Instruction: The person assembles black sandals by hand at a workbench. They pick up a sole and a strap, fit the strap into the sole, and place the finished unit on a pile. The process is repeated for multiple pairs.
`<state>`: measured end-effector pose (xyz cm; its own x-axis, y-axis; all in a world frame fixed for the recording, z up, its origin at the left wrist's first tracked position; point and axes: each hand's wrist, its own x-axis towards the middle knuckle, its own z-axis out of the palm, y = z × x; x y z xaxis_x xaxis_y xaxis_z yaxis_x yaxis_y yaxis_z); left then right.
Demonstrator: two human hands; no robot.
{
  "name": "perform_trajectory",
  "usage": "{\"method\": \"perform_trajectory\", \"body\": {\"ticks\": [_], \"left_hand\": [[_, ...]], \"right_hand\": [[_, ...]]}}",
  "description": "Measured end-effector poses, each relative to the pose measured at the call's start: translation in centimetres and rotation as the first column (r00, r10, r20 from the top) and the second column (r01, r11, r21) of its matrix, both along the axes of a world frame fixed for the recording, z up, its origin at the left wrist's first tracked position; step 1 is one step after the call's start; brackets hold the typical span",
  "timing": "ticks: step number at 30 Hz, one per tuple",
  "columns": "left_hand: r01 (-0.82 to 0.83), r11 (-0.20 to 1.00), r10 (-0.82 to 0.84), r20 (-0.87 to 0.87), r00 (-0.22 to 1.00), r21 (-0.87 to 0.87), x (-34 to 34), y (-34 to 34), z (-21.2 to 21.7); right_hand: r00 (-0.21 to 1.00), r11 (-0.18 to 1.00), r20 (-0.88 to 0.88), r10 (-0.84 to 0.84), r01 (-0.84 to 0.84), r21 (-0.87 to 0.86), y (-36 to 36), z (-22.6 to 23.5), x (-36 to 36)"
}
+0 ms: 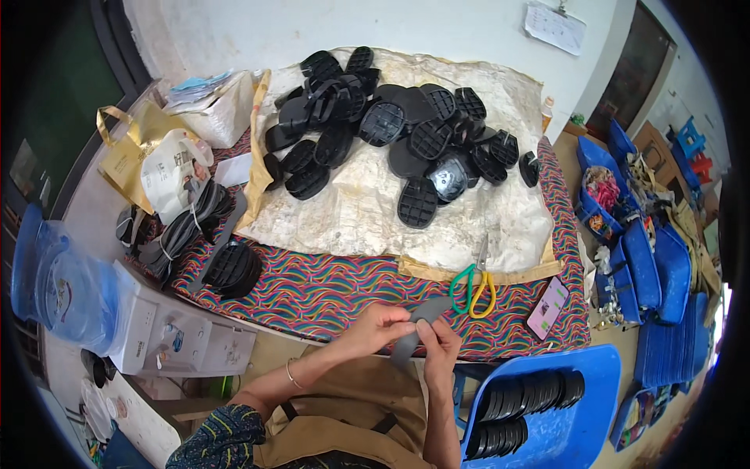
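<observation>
Close to my body, at the table's front edge, both hands pinch one dark grey flexible strip (405,348), flat and curved. My left hand (373,328) grips it between thumb and fingers near its middle. Just beside it, my right hand (440,344) has its thumb pressed on the strip; one end hangs down and the other points up right. Scissors (469,285) with one green and one yellow handle lie right beyond my right hand. A heap of black shoe heel pieces (429,139), many with gridded undersides, covers the off-white sheet (344,223).
Tied grey strips (181,238) and stacked black heel pieces (234,270) lie at the table's left. A phone (548,309) rests at the right edge. Below it, a blue tub (605,406) holds rows of black pieces. Bags (129,160) stand back left; blue crates (670,262) fill the right.
</observation>
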<state>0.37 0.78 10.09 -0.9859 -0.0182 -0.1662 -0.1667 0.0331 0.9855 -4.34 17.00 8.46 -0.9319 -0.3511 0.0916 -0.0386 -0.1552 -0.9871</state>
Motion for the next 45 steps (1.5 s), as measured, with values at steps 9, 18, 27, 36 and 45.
{"method": "perform_trajectory", "body": {"ticks": [9, 18, 27, 36, 45], "left_hand": [[-0.398, 0.816, 0.173, -0.48, 0.86, -0.419, -12.5, -5.8, -0.9], [-0.455, 0.423, -0.165, -0.56, 0.812, -0.783, -21.7, -9.3, -10.0], [-0.29, 0.486, -0.182, -0.421, 0.889, -0.824, -21.5, -10.3, -7.5], [-0.226, 0.477, -0.219, -0.364, 0.905, -0.849, -23.3, -13.5, -6.9], [-0.063, 0.892, -0.109, -0.35, 0.93, -0.448, -25.8, -16.6, -7.7]], "right_hand": [[0.954, 0.948, 0.191, -0.231, 0.265, -0.177, -2.6, 0.3, -4.6], [0.873, 0.919, -0.453, -0.178, 0.312, 0.24, -6.3, -9.2, -9.8], [0.781, 0.893, -0.606, -0.15, 0.37, 0.256, -6.3, -7.9, -8.7], [0.774, 0.89, -0.613, -0.158, 0.381, 0.251, -6.9, -8.0, -8.9], [0.774, 0.898, -0.612, -0.162, 0.372, 0.233, -7.2, -7.6, -8.9]]}}
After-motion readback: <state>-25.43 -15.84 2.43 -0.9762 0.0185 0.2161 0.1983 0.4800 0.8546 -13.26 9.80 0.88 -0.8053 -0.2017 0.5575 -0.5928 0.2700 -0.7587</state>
